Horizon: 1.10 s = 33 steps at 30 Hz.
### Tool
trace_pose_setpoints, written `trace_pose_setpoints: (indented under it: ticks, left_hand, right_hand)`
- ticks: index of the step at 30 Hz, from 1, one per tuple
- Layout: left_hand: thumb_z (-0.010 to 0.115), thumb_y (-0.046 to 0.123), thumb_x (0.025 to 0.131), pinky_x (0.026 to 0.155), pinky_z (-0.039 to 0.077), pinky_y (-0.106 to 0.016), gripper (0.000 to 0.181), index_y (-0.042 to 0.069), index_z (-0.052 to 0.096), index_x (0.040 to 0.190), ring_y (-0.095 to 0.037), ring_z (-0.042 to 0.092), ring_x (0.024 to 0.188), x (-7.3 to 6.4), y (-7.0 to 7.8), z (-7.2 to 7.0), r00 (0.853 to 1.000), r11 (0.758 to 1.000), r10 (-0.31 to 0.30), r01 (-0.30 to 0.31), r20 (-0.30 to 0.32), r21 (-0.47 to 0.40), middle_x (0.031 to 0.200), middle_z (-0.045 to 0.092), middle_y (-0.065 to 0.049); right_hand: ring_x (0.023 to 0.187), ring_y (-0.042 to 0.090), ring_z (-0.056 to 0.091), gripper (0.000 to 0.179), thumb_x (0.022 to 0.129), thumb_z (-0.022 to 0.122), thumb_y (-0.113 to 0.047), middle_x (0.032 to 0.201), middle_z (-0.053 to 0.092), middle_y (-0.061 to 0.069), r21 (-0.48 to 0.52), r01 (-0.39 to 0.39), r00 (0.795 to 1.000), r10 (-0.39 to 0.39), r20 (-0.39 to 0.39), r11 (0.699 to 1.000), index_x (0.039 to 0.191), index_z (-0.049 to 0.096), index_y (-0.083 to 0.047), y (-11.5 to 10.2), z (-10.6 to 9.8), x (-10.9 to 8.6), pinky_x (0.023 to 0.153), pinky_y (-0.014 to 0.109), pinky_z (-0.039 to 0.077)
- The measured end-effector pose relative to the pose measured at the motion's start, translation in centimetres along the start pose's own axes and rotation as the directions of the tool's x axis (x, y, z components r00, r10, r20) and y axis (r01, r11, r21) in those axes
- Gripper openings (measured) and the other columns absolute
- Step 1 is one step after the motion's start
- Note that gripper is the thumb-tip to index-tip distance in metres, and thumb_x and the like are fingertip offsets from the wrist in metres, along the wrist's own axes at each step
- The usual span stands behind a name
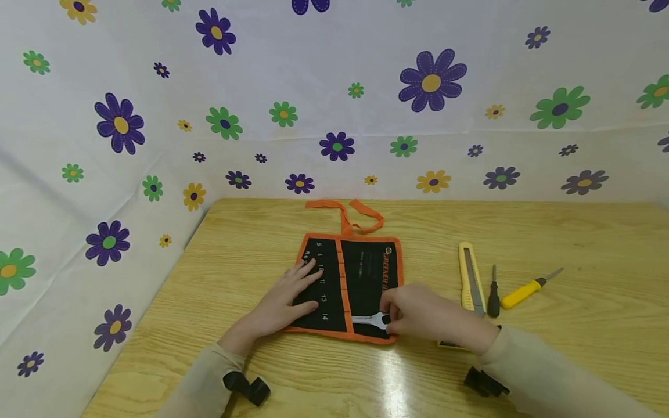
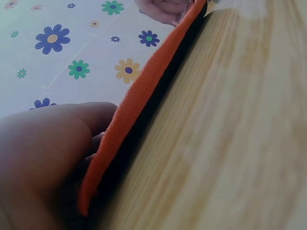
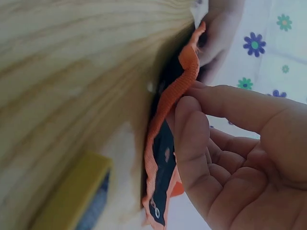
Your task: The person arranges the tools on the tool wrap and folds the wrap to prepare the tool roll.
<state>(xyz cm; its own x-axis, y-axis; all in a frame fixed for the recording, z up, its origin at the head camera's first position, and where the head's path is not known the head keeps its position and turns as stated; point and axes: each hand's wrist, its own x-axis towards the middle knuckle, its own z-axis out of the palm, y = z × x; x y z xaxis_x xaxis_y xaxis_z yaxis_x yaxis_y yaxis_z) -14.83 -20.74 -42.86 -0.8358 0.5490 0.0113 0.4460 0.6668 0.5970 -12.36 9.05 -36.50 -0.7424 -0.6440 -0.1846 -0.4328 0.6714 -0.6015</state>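
A black tool pouch [image 1: 366, 273] with orange trim lies spread on the table, with size numbers printed down its left panel. My left hand [image 1: 290, 299] rests on that panel, fingers spread over the numbers. With thumb and fingers, my right hand [image 1: 420, 313] pinches the open end of a silver wrench [image 1: 368, 320] low on the right panel. The wrench's other end is hidden in the pouch's lowest slot. In the right wrist view the pouch's orange edge [image 3: 165, 103] runs right by the pinching fingertips [image 3: 192, 108] and hides the wrench.
Right of the pouch lie a yellow utility knife [image 1: 467, 270], a black screwdriver [image 1: 493, 299] and a yellow-handled tool [image 1: 522, 293] with a thin metal tip. Another yellow-edged item [image 1: 452, 346] is partly under my right forearm. Orange ties [image 1: 345, 217] extend behind the pouch. A flowered cloth hangs behind the wooden table [image 1: 590, 366].
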Motion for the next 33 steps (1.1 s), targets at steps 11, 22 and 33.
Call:
trace_pose_setpoints:
  ticks: [11,22,33]
  left_hand:
    - [0.059,0.031,0.095,0.115,0.006,-0.049,0.063,0.015,0.034,0.15,-0.025,0.004,0.145,-0.1,-0.1,0.1,1.0,1.0,0.005,-0.005,-0.006,-0.003,0.159,0.014,-0.002]
    - [0.059,0.031,0.095,0.115,0.006,-0.049,0.063,0.015,0.033,0.15,-0.024,0.004,0.145,-0.1,-0.1,0.1,1.0,1.0,-0.004,0.004,0.005,0.001,0.159,0.013,-0.002]
    - [0.059,0.03,0.095,0.115,0.006,-0.049,0.063,0.014,0.033,0.15,-0.024,0.004,0.145,-0.1,0.0,-0.1,1.0,1.0,-0.003,0.003,0.003,-0.001,0.159,0.014,-0.003]
  right_hand:
    - [0.066,0.005,0.056,0.021,0.082,0.074,-0.006,0.075,0.06,-0.007,0.062,0.004,0.999,-0.006,0.039,0.998,0.101,0.065,-0.004,0.3,0.1,-0.2,0.058,0.023,0.048]
    - [0.074,0.011,0.056,0.022,0.083,0.074,-0.009,0.083,0.061,-0.004,0.001,-0.054,0.994,0.054,-0.093,0.999,0.103,0.066,-0.003,3.4,-3.0,-1.5,0.066,0.029,0.05]
    - [0.077,0.021,0.059,0.029,0.083,0.073,-0.008,0.087,0.062,0.008,-0.058,-0.157,0.964,0.14,-0.227,0.986,0.105,0.062,0.008,7.6,-6.4,-3.4,0.065,0.038,0.052]
